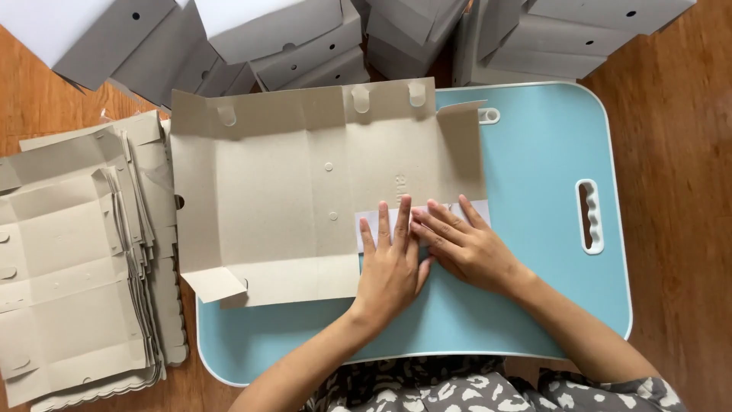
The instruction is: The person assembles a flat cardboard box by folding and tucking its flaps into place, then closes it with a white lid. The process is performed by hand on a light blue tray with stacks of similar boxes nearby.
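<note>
A flat grey cardboard box blank [290, 191] with creases, flaps and small holes lies spread across the light blue table top [534, 152]. Its lower right section is folded over, showing a white strip [479, 211]. My left hand [390, 263] presses flat on that folded part, fingers spread and pointing away from me. My right hand [465, 244] lies beside it, fingers angled up-left, also pressing the fold and overlapping the left hand at the fingertips. Neither hand grips anything.
A tall stack of unfolded grey blanks [76, 259] sits on the wooden floor [679, 191] at left. Several assembled grey boxes [305, 38] are piled along the far edge. The table has a slotted handle cut-out [589, 217] at right.
</note>
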